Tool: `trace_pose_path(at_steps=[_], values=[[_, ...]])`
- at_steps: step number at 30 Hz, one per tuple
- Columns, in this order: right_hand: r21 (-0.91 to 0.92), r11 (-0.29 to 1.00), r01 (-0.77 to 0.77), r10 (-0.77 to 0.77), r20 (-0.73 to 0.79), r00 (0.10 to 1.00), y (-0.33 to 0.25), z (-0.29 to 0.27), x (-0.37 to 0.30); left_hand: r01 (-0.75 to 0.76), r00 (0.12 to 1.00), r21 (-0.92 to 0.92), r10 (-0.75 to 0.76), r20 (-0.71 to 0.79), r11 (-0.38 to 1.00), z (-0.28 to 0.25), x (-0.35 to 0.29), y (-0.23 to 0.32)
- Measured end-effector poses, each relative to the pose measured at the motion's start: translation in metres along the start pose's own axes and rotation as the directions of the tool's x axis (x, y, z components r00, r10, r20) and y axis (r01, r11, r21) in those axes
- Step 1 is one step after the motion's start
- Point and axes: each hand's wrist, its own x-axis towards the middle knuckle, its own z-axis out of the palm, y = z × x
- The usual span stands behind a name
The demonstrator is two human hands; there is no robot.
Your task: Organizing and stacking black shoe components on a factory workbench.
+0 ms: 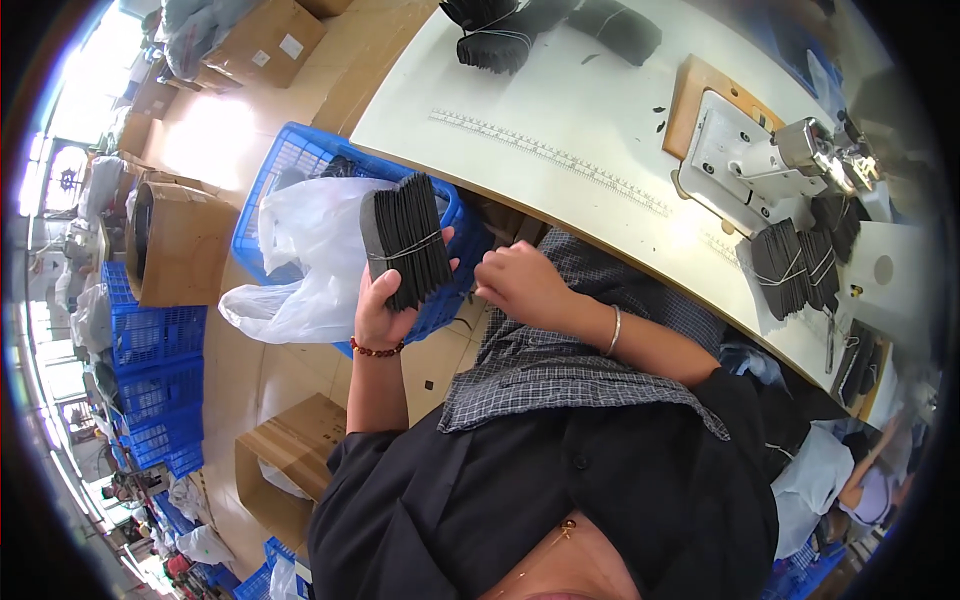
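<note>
My left hand [385,310] grips a stack of black fabric pieces [408,245], bound round with pale string. The thumb lies across its near side and fingertips show on the right. Below the stack, a white plastic bag [310,250] hangs over a blue plastic basket [272,190]. To the right of the stack, apart from it, my right hand [525,285] is curled closed above my checked apron [570,365]. Whatever its fingers hold, if anything, is hidden.
A white table [560,110] with a ruler strip [550,155] runs along the far right. It carries a sewing machine [770,160], tied black bundles [795,270] and more black pieces [615,30]. Cardboard boxes [180,240] and stacked blue crates [155,340] stand at left.
</note>
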Motion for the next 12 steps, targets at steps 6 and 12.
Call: trace_pose_path(at_steps=[6, 12], values=[[0.014, 0.972, -0.234, 0.233, 0.079, 0.969, -0.006, -0.003, -0.009, -0.077, 0.982, 0.644, 0.17, -0.084, 0.761, 0.014, 0.0, -0.003], [0.741, 0.656, -0.143, 0.407, -0.188, 0.894, 0.003, -0.046, -0.022, -0.216, 0.92, 0.97, 0.311, 0.24, -0.112, 0.027, 0.002, -0.012]])
